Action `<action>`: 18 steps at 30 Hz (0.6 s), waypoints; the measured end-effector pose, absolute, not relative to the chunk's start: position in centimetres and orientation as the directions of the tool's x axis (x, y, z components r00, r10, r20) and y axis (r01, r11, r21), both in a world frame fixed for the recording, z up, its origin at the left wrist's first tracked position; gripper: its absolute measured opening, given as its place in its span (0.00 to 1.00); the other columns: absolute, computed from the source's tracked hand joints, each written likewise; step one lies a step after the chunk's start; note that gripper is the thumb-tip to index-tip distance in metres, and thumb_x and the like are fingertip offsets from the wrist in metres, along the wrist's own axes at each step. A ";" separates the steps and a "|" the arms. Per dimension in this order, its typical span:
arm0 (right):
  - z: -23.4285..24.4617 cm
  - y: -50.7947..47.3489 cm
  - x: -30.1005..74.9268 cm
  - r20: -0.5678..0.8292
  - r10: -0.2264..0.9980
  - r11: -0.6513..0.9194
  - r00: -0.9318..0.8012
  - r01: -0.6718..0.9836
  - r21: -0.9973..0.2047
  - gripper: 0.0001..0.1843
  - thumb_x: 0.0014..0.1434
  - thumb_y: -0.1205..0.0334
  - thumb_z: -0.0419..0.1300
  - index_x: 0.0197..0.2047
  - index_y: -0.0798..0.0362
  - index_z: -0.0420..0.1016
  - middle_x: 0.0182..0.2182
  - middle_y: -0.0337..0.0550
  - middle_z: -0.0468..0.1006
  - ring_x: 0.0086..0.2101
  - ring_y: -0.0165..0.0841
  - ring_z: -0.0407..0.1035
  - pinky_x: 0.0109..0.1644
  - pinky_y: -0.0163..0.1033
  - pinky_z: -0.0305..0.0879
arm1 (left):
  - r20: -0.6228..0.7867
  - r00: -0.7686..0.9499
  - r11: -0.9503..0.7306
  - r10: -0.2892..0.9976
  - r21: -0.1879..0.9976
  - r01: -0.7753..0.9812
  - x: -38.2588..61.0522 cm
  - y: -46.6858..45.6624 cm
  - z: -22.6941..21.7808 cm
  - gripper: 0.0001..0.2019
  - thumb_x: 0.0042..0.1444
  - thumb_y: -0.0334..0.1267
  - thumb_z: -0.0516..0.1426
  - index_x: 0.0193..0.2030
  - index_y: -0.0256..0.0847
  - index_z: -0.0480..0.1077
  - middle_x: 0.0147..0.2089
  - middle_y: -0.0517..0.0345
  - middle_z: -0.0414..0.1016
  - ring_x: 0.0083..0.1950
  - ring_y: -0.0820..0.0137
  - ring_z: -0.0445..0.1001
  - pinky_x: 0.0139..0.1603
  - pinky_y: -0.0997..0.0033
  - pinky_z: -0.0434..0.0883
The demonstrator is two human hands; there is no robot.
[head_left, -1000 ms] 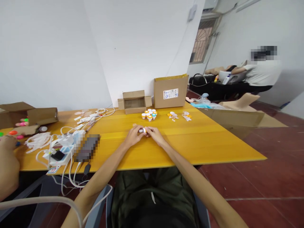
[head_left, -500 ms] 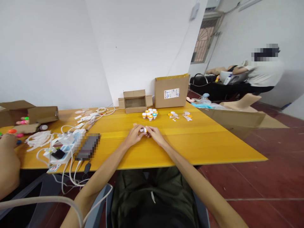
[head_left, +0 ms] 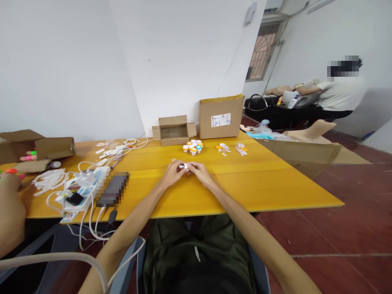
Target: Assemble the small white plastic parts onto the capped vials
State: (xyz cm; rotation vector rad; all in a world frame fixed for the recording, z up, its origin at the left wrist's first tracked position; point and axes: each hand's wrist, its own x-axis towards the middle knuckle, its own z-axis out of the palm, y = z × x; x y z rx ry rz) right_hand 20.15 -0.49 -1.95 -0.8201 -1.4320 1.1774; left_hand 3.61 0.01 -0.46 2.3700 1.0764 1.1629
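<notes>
Over the middle of the yellow table point(head_left: 257, 188), my left hand point(head_left: 173, 173) and my right hand point(head_left: 199, 173) meet, fingers closed round one small piece. It is a white-and-clear plastic part point(head_left: 185, 166) with a bit of orange, mostly covered by my fingertips. Just beyond my hands stands a cluster of small round-topped plastic pieces point(head_left: 193, 151) with white, orange and teal colours. Loose orange and clear parts point(head_left: 223, 148) lie to the right of that cluster, and a second little pile point(head_left: 241, 149) sits farther right.
At the back stand an open small carton point(head_left: 174, 134) and a taller box point(head_left: 219, 122). A power strip point(head_left: 88, 192) with white cables and a dark phone point(head_left: 113, 190) lie left. Another person's arm point(head_left: 12, 212) reaches in at far left; a seated person point(head_left: 343, 92) is at right.
The small plastic part has turned slightly between my fingers and shifted a little left. The other person's hand at far left has moved slightly.
</notes>
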 end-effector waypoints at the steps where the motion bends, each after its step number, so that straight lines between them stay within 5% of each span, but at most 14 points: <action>1: -1.9 -0.5 20.2 0.288 0.934 0.269 -0.209 -0.116 -0.956 0.24 0.48 0.37 0.65 0.32 0.52 0.80 0.28 0.41 0.78 0.31 0.34 0.70 0.38 0.39 0.68 | 0.561 0.396 -0.684 0.727 0.539 0.492 3.6 0.1 -0.5 0.08 0.59 0.43 0.60 0.40 0.41 0.74 0.34 0.57 0.76 0.35 0.68 0.71 0.38 0.68 0.70; 18: -2.3 -0.3 20.4 0.261 0.938 0.229 -0.229 -0.155 -0.961 0.27 0.44 0.34 0.67 0.29 0.53 0.81 0.27 0.41 0.79 0.31 0.34 0.70 0.40 0.40 0.68 | 0.595 0.427 -0.730 0.681 0.502 0.464 3.4 0.3 -0.6 0.09 0.56 0.41 0.63 0.42 0.42 0.74 0.36 0.56 0.75 0.38 0.66 0.71 0.40 0.68 0.70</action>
